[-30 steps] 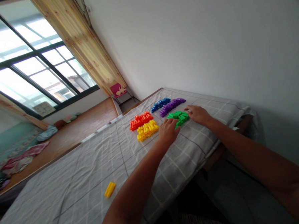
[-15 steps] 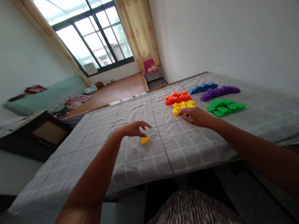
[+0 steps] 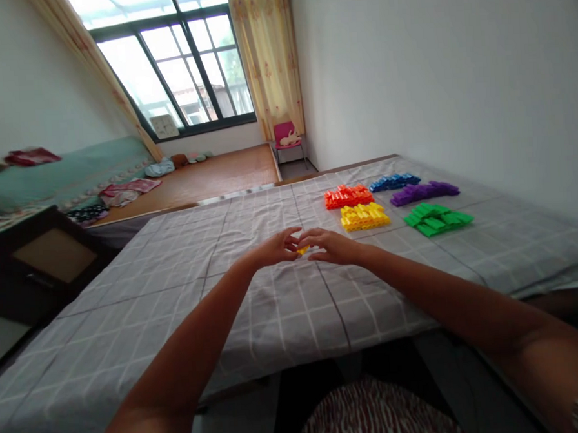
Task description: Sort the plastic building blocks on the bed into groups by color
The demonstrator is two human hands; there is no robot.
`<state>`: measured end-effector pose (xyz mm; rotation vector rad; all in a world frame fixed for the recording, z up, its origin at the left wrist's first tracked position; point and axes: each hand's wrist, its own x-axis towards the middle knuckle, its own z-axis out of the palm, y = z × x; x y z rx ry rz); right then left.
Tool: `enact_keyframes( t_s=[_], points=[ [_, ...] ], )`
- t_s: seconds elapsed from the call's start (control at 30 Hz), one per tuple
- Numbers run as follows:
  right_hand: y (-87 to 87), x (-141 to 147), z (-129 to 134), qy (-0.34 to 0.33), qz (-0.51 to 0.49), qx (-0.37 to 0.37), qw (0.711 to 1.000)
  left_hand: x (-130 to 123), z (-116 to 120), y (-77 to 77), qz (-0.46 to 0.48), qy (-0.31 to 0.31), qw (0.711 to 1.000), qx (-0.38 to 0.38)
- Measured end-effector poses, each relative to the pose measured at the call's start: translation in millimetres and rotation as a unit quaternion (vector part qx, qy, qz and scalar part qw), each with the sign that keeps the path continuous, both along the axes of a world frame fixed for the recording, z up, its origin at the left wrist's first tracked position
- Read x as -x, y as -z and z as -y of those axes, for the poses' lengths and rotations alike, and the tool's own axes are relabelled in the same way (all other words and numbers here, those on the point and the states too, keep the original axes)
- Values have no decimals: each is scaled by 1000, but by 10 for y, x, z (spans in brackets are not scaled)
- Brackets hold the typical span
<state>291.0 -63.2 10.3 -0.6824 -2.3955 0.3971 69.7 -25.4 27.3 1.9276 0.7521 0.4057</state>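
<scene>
My left hand [image 3: 277, 248] and my right hand [image 3: 335, 246] meet over the near middle of the grey checked sheet [image 3: 255, 309]. Between their fingertips shows a bit of small yellow plastic blocks [image 3: 302, 249]; the fingers hide the rest. Both hands are curled, thumbs below, fingers closing on the yellow from either side. Whether it is one block or more I cannot tell. Just behind my right hand lies a pile of like yellow blocks [image 3: 365, 217], untouched by either hand.
Red-orange blocks [image 3: 348, 196], blue blocks [image 3: 394, 182], purple blocks [image 3: 424, 192] and green blocks [image 3: 437, 219] lie in separate piles at the right. A white wall [image 3: 436, 73] rises beyond the bed. A dark cabinet [image 3: 53, 255] stands at the left.
My right hand has left the yellow pile and moved left to my left hand. The left hand has moved slightly right with its fingers closer together. The camera view has shifted a little.
</scene>
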Motion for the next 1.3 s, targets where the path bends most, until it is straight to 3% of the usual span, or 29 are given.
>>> enact_keyframes(
  t_s=[0.1,0.2,0.3,0.37,0.5,0.67,0.77,0.87,1.1,1.3],
  points=[
    [-63,-219,-24,74,-8,-16,997,-284,-68,-17,21,5,999,40],
    [-153,-701,-156,213,-15,-8,977,-516,-128,1,17,-24,999,-18],
    [-214,-1275,-365,389,0,40,920,-654,-175,101,5,-48,992,-116],
    [-208,-1536,-484,458,15,76,885,-704,-184,204,-17,-68,985,-155],
    [-130,-1620,-579,462,68,77,881,-734,-138,375,-74,-120,968,-207],
    [-128,-1639,-565,465,69,31,882,-705,-52,383,-73,-107,962,-240],
    [-177,-1931,-559,503,5,12,864,-678,-55,376,-74,-124,953,-266],
    [-194,-2345,-534,561,-31,-5,827,-630,-126,404,-94,-140,939,-301],
    [-59,-3090,-432,636,-21,28,771,-536,-345,395,-143,-123,932,-310],
    [20,-3432,-515,677,-11,83,732,-847,-331,189,-153,-112,915,-355]
  ],
)
